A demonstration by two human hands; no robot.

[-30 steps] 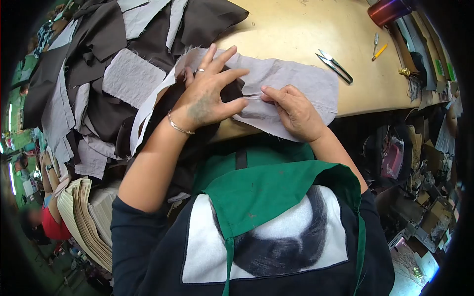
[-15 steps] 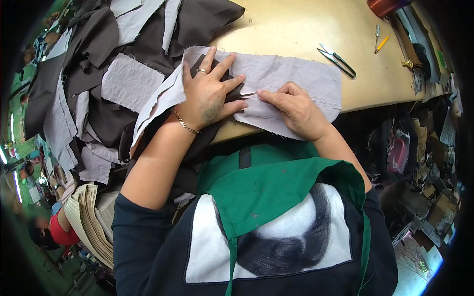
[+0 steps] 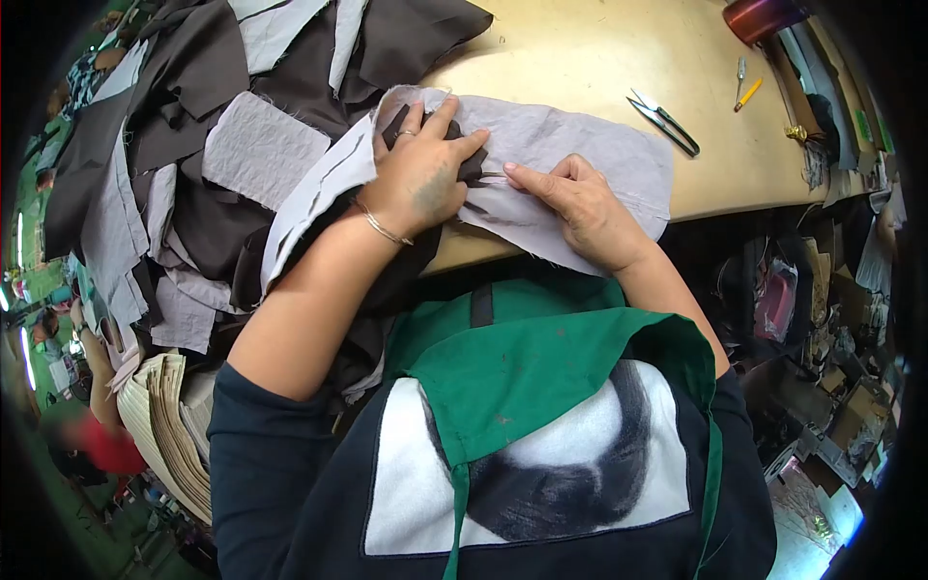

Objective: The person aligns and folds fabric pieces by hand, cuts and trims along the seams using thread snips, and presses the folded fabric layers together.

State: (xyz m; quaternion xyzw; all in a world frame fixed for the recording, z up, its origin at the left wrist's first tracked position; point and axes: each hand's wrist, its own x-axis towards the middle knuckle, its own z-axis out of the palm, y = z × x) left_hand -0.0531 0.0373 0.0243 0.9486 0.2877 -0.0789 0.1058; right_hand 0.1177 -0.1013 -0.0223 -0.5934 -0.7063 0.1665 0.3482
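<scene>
A light grey cloth piece (image 3: 580,145) lies along the table's near edge, with dark cloth folded at its left part. My left hand (image 3: 425,174) presses down on the dark fold, its fingers spread over the cloth. Close to its right, my right hand (image 3: 580,208) pinches the grey cloth at a narrow seam or slit, thumb and forefinger together. The cloth's left end curls up around my left wrist. Black thread snips (image 3: 664,123) rest on the table beyond my right hand, blades pointing up and left.
Dark and grey cloth pieces (image 3: 203,58) are heaped on the left. A yellow cutter (image 3: 747,95), a small metal tool (image 3: 741,68) and a dark red cup (image 3: 762,17) are on the table (image 3: 561,48) at the upper right. A person in red (image 3: 111,443) is at the lower left.
My left hand has shifted slightly right, towards my right hand, and its fingers now press on the dark fold. My right hand stays pinched at the seam.
</scene>
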